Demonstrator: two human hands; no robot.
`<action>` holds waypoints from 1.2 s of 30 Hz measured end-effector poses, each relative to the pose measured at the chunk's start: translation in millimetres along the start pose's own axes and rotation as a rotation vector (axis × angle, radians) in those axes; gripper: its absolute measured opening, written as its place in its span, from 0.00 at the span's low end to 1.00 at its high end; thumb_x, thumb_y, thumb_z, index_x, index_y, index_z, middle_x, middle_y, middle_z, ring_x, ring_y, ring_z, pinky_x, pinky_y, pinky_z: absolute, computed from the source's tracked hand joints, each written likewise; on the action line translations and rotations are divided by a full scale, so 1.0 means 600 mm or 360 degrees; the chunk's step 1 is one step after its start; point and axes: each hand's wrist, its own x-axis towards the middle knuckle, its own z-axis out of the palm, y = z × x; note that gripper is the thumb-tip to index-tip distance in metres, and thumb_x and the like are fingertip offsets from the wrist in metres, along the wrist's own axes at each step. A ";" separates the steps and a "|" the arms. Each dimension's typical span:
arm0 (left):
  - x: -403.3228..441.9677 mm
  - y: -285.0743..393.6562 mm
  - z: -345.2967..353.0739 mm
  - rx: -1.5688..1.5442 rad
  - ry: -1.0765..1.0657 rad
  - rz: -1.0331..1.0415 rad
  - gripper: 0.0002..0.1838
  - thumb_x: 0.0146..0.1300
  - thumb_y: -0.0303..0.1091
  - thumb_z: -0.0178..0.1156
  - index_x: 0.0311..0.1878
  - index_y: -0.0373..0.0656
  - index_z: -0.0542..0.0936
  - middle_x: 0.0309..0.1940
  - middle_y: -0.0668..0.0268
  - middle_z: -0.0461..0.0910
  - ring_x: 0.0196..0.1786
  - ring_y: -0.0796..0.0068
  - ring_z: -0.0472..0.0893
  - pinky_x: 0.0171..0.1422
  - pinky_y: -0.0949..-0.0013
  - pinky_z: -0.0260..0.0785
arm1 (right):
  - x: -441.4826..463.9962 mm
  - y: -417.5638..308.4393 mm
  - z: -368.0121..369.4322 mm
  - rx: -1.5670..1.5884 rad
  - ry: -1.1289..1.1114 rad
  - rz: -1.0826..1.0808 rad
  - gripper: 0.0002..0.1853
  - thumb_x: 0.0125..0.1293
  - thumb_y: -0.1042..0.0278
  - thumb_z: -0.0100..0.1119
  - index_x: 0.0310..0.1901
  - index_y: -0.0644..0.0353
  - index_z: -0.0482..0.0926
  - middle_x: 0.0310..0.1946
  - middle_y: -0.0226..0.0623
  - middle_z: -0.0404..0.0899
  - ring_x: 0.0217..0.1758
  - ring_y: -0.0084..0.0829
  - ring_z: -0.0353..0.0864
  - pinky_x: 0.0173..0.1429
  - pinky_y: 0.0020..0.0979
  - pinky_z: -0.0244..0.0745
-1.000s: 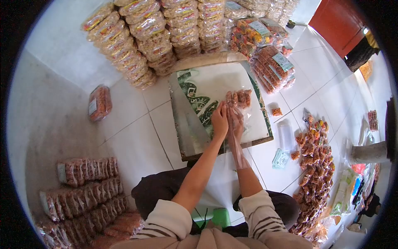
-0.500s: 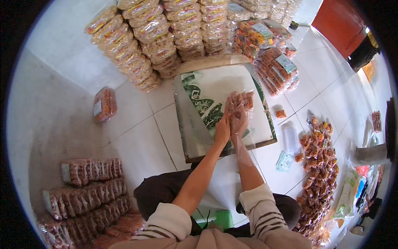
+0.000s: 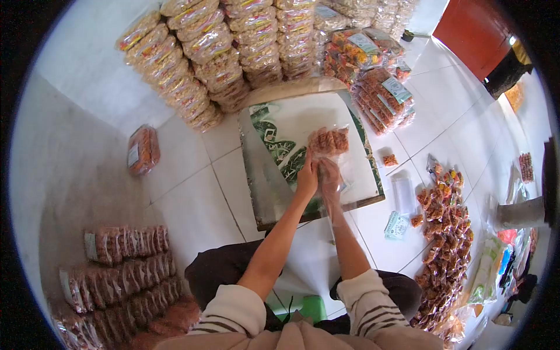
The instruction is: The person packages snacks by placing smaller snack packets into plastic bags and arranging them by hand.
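Note:
A clear plastic bag with several small packets of reddish-brown snacks (image 3: pixel 328 142) is over a low table (image 3: pixel 350 186) with a white and green printed top. My left hand (image 3: pixel 307 178) is closed on the near left side of the bag, below the packets. Close beside it, my right hand (image 3: pixel 331 175) is behind or inside the clear film, which runs back along the forearm. Its fingers look curled at the bag, though the film partly hides them.
Tall stacks of bagged snacks (image 3: pixel 210 44) stand behind the table, with label-topped bags (image 3: pixel 385 96) at its right. Loose snack packets (image 3: pixel 446 251) and printed cards (image 3: pixel 396 225) lie on the right floor. More packs (image 3: pixel 125 280) are stacked at left; one bag (image 3: pixel 143 150) lies by the wall.
Both hands have drawn slightly back toward me, so the packets now show more fully beyond the fingers. The view has shifted a little.

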 end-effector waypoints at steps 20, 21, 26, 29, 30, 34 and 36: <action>0.229 0.075 0.002 0.0487 -0.0853 0.0661 0.23 0.61 0.51 0.48 0.52 0.44 0.71 0.45 0.59 0.76 0.48 0.60 0.74 0.51 0.65 0.65 | 0.074 -0.062 -0.011 0.1224 0.0889 0.1201 0.23 0.62 0.76 0.47 0.59 0.64 0.57 0.36 0.38 0.72 0.38 0.27 0.74 0.36 0.26 0.74; 0.231 0.069 0.004 0.0448 -0.0907 0.0718 0.23 0.60 0.52 0.49 0.52 0.46 0.71 0.45 0.59 0.75 0.49 0.61 0.74 0.51 0.65 0.65 | 0.079 -0.059 -0.008 0.1216 0.0884 0.1215 0.23 0.62 0.76 0.47 0.59 0.64 0.57 0.36 0.38 0.72 0.38 0.27 0.74 0.36 0.26 0.74; 0.226 0.058 0.011 0.0424 -0.0929 0.0826 0.23 0.60 0.52 0.49 0.53 0.49 0.71 0.46 0.60 0.75 0.49 0.62 0.74 0.52 0.64 0.65 | 0.083 -0.049 -0.012 0.1096 0.0965 0.1031 0.18 0.63 0.71 0.49 0.54 0.58 0.64 0.34 0.34 0.75 0.31 0.21 0.76 0.30 0.20 0.70; 0.212 0.069 0.014 0.0593 -0.0805 0.0810 0.23 0.60 0.53 0.48 0.54 0.51 0.70 0.47 0.60 0.74 0.49 0.61 0.74 0.51 0.62 0.65 | 0.080 -0.053 -0.012 0.0940 0.0970 0.0550 0.15 0.62 0.73 0.48 0.52 0.60 0.67 0.36 0.35 0.73 0.35 0.24 0.75 0.33 0.25 0.72; 0.206 0.076 0.015 0.0586 -0.0785 0.0694 0.24 0.60 0.54 0.47 0.55 0.52 0.69 0.48 0.60 0.74 0.50 0.61 0.74 0.52 0.61 0.64 | 0.074 -0.052 -0.017 0.0939 0.0967 0.0551 0.15 0.62 0.73 0.48 0.52 0.60 0.67 0.36 0.35 0.73 0.35 0.24 0.75 0.33 0.25 0.72; 0.200 0.089 0.014 0.0530 -0.0881 0.0411 0.27 0.57 0.58 0.48 0.57 0.55 0.68 0.49 0.60 0.74 0.52 0.60 0.72 0.52 0.57 0.63 | 0.067 -0.066 -0.045 -0.0148 0.0687 0.0475 0.15 0.60 0.74 0.47 0.49 0.64 0.68 0.35 0.38 0.70 0.38 0.31 0.73 0.39 0.29 0.71; 0.196 0.086 0.022 0.0551 -0.0802 0.0432 0.27 0.56 0.58 0.50 0.56 0.56 0.69 0.48 0.61 0.74 0.51 0.61 0.73 0.52 0.56 0.63 | 0.063 -0.068 -0.052 -0.0181 0.0645 0.0475 0.15 0.60 0.75 0.46 0.49 0.65 0.68 0.33 0.40 0.69 0.39 0.33 0.72 0.40 0.29 0.71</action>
